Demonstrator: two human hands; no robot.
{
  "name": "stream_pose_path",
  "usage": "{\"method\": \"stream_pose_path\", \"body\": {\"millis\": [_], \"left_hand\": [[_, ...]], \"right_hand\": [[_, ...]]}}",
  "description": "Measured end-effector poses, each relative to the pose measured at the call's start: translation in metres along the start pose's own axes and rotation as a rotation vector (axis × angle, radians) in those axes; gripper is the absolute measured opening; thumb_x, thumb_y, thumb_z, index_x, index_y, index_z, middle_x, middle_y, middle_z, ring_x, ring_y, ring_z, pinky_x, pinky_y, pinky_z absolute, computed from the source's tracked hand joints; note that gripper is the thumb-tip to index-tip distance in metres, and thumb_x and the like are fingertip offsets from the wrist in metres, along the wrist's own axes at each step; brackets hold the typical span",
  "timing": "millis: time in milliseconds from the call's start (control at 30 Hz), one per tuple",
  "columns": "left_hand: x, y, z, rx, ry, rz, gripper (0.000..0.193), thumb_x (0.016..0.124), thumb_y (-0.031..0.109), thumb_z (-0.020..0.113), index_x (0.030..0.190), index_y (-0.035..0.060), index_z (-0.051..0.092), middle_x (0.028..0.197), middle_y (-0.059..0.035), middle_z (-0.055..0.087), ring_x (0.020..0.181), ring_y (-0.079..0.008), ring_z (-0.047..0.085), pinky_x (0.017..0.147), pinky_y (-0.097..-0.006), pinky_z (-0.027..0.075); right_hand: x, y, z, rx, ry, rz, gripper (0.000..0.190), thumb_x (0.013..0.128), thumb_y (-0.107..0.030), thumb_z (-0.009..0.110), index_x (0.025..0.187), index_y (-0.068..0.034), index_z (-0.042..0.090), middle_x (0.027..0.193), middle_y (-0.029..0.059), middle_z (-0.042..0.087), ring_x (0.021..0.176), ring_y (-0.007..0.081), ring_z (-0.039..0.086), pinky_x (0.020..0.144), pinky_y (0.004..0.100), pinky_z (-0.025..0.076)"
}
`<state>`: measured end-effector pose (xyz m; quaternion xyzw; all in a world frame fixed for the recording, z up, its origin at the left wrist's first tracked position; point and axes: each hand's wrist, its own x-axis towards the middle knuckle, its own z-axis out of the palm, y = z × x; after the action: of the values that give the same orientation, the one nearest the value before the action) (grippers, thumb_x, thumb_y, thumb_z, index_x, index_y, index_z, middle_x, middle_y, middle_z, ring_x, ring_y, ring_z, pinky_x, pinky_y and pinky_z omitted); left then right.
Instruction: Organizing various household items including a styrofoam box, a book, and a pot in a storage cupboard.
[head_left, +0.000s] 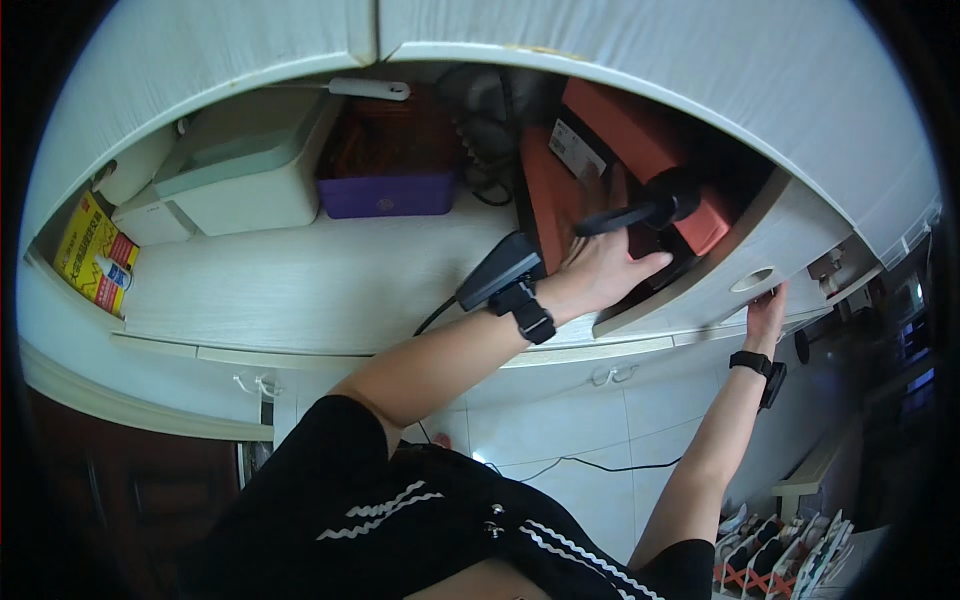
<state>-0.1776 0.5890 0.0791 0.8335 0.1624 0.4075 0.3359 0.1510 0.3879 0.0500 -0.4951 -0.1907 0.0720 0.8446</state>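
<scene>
My left hand (596, 274) reaches into the cabinet's open compartment, fingers extended and thumb apart. It lies against the orange boxes (551, 195), one bearing a white label (576, 148); whether it grips one is not clear. A black object with a rounded rim (615, 221) crosses over its fingers. Another orange box (637, 127) leans at a tilt behind. My right hand (765, 311) is raised at the compartment's outer side, below an oval hole (752, 279) in the panel. Its fingertips are partly hidden, so its hold cannot be made out. Both wrists wear black straps with devices.
On the white shelf (300, 285) stand a purple box (386, 196), a white lidded box (255, 202), a yellow packet (86, 255) and a small tube (114, 272). A white-handled tool (369, 89) lies above. A cable (622, 469) runs low down; a rack (780, 555) stands lower right.
</scene>
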Motion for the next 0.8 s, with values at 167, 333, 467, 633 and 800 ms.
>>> {"method": "stream_pose_path", "body": {"millis": [167, 333, 467, 633, 800], "left_hand": [[-0.028, 0.0, -0.007, 0.367, 0.209, 0.126, 0.067, 0.077, 0.033, 0.066, 0.127, -0.0033, 0.041, 0.131, -0.0229, 0.041, 0.128, -0.0355, 0.031, 0.106, -0.044, 0.025], [-0.05, -0.032, -0.022, 0.476, -0.04, 0.182, 0.053, 0.081, 0.019, 0.059, 0.126, -0.0024, 0.041, 0.133, -0.0181, 0.04, 0.125, -0.0328, 0.036, 0.1, -0.0422, 0.035], [-0.055, -0.034, -0.011, 0.406, 0.075, 0.174, 0.046, 0.081, 0.013, 0.059, 0.122, -0.001, 0.045, 0.129, -0.0208, 0.039, 0.124, -0.0362, 0.037, 0.087, -0.0411, 0.047], [-0.056, -0.029, -0.002, 0.398, 0.093, 0.017, 0.046, 0.082, 0.014, 0.059, 0.124, 0.0015, 0.044, 0.133, -0.0252, 0.033, 0.12, -0.0404, 0.041, 0.084, -0.0426, 0.049], [-0.056, -0.028, 0.003, 0.332, 0.093, -0.152, 0.049, 0.087, 0.018, 0.055, 0.129, -0.0005, 0.04, 0.128, -0.0302, 0.04, 0.117, -0.043, 0.042, 0.098, -0.0424, 0.038]], "right_hand": [[0.036, -0.005, -0.021, 0.053, -0.023, 0.234, 0.037, 0.091, -0.035, 0.047, 0.112, -0.005, 0.055, 0.109, 0.0079, 0.059, 0.102, 0.0245, 0.054, 0.091, 0.0383, 0.043], [0.058, 0.013, -0.024, 0.08, -0.172, 0.218, 0.03, 0.089, -0.029, 0.049, 0.104, -0.004, 0.057, 0.105, 0.0094, 0.06, 0.1, 0.0245, 0.055, 0.091, 0.0395, 0.044], [0.055, 0.008, -0.031, 0.104, -0.249, 0.289, 0.036, 0.091, -0.032, 0.047, 0.111, -0.003, 0.055, 0.108, 0.0096, 0.059, 0.101, 0.0247, 0.055, 0.091, 0.039, 0.043], [0.078, 0.019, -0.039, 0.085, -0.189, 0.312, 0.034, 0.089, -0.028, 0.051, 0.11, -0.002, 0.055, 0.106, 0.0108, 0.06, 0.1, 0.025, 0.056, 0.09, 0.039, 0.045], [0.143, 0.036, -0.079, -0.034, -0.23, 0.229, 0.033, 0.089, -0.025, 0.054, 0.111, -0.001, 0.054, 0.108, 0.0108, 0.06, 0.098, 0.0228, 0.058, 0.085, 0.0374, 0.048]]}}
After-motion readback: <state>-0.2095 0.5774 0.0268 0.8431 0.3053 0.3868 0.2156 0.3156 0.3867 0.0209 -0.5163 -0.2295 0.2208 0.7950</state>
